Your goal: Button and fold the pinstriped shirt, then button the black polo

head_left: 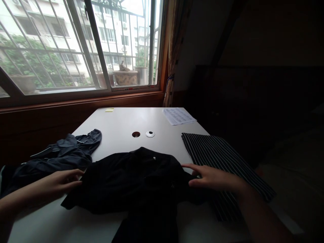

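Note:
A black garment (131, 179) with a small white mark lies spread and wrinkled across the middle of the white table; its exact kind is hard to make out in the dark cloth. My left hand (60, 180) has its thumb and fingers closed on the garment's left edge. On the opposite side, my right hand (215, 177) pinches the right edge, with the index finger stretched along the cloth. The garment's lower part hangs down toward me, out of the frame at the bottom.
Dark blue-grey clothing (65, 148) lies crumpled at the table's left. A folded black striped cloth (215, 152) lies at the right. Printed papers (178, 115), a yellow sticky note (109, 109), a cable hole (136, 134) and a round cover (150, 134) are farther back on the table (121, 123).

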`<state>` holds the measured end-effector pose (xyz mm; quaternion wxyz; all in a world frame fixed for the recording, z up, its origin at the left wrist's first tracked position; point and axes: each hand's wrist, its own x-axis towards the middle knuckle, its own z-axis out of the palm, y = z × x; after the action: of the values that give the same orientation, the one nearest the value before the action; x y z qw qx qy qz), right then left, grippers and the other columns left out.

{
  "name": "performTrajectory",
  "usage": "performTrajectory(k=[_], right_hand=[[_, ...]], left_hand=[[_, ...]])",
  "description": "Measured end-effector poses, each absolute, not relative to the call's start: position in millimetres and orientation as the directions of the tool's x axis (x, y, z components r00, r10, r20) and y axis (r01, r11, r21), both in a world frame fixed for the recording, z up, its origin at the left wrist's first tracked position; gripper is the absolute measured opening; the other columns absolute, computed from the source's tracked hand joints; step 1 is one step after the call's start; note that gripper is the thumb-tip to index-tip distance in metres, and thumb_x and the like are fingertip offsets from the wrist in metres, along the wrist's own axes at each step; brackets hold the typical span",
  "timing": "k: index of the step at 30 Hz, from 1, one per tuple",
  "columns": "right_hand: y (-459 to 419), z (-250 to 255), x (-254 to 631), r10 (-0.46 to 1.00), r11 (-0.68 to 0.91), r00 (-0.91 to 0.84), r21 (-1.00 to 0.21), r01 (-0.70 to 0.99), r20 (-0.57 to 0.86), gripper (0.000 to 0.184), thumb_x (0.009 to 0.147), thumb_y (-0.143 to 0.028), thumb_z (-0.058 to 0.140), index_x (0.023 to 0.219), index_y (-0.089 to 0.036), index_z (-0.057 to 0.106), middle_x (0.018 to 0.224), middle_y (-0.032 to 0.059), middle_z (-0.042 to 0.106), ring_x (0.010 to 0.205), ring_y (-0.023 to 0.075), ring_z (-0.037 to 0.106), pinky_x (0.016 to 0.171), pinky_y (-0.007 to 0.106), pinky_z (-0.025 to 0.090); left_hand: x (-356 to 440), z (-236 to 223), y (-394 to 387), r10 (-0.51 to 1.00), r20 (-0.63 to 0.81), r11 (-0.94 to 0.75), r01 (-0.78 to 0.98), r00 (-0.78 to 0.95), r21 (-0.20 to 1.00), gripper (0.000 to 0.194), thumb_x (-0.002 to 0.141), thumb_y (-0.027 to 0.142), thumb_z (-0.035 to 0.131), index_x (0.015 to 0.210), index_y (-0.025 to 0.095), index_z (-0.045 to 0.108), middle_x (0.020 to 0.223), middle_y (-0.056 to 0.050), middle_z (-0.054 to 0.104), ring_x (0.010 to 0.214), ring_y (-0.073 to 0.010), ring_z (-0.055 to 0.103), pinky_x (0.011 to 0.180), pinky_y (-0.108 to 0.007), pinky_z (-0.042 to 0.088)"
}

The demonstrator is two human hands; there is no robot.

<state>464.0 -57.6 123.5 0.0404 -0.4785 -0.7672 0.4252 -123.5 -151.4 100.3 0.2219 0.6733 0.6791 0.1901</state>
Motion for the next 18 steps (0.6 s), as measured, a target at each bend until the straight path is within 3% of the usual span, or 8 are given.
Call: performTrajectory(k=[2,5,7,10,13,18], right_hand=[[-49,123,464,0.783,0.139,-0.508,-0.696,0.704,-0.358,0.070,0.085,-0.062,0.061,0.146,-0.031,0.049,0.102,0.0079,0.073,0.089,0.0274,0.068,0.078,0.035,0.052],[-35,118,455,0.834,0.032,-0.416,-0.720,0.693,-0.363,0.070,0.090,-0.067,0.049,0.148,-0.029,0.045,0.103,0.0093,0.074,0.081,0.0247,0.068,0.075,0.035,0.053],[-28,116,446,0.827,0.030,-0.430,-0.735,0.677,-0.362,0.070,0.089,-0.066,0.053,0.149,-0.031,0.043,0.109,0.0085,0.073,0.085,0.0245,0.069,0.078,0.036,0.053],[-24,118,433,0.745,0.095,-0.562,-0.778,0.621,-0.358,0.074,0.083,-0.056,0.067,0.149,-0.036,0.041,0.121,0.0060,0.067,0.101,0.0251,0.067,0.091,0.038,0.050],[-23,121,424,0.648,0.065,-0.674,-0.856,0.513,-0.354,0.088,0.074,-0.041,0.078,0.151,-0.034,0.037,0.135,0.0065,0.059,0.105,0.0228,0.066,0.094,0.036,0.050],[-18,117,415,0.565,0.117,-0.743,-0.857,0.502,-0.359,0.092,0.067,-0.025,0.080,0.150,-0.032,0.039,0.129,0.0043,0.063,0.107,0.0226,0.065,0.092,0.032,0.051]], left_hand=[[-119,106,-139,0.991,-0.109,-0.010,0.868,0.074,0.496,0.037,0.083,0.061,0.061,0.103,0.032,0.072,0.096,0.008,0.073,0.088,-0.0209,0.067,0.080,-0.030,0.055],[-96,109,-109,0.990,0.087,-0.135,0.926,0.111,0.352,0.037,0.089,0.057,0.054,0.111,0.030,0.069,0.113,0.000,0.067,0.103,-0.0251,0.062,0.094,-0.036,0.050],[-72,104,-86,0.967,0.147,-0.244,0.926,0.209,0.290,0.036,0.091,0.050,0.052,0.113,0.026,0.069,0.117,-0.006,0.064,0.109,-0.0267,0.060,0.100,-0.038,0.046],[-36,87,-58,0.926,0.074,-0.376,0.885,0.370,0.274,0.037,0.092,0.044,0.054,0.123,0.026,0.064,0.121,-0.009,0.062,0.110,-0.0262,0.059,0.099,-0.038,0.045],[-12,73,-39,0.919,0.056,-0.390,0.883,0.390,0.262,0.040,0.090,0.042,0.058,0.127,0.026,0.061,0.122,-0.010,0.061,0.110,-0.0276,0.058,0.097,-0.040,0.046],[-4,66,-22,0.942,-0.035,-0.297,0.875,0.335,0.382,0.027,0.088,0.039,0.055,0.107,0.023,0.065,0.096,-0.006,0.066,0.087,-0.0225,0.062,0.078,-0.032,0.049]])
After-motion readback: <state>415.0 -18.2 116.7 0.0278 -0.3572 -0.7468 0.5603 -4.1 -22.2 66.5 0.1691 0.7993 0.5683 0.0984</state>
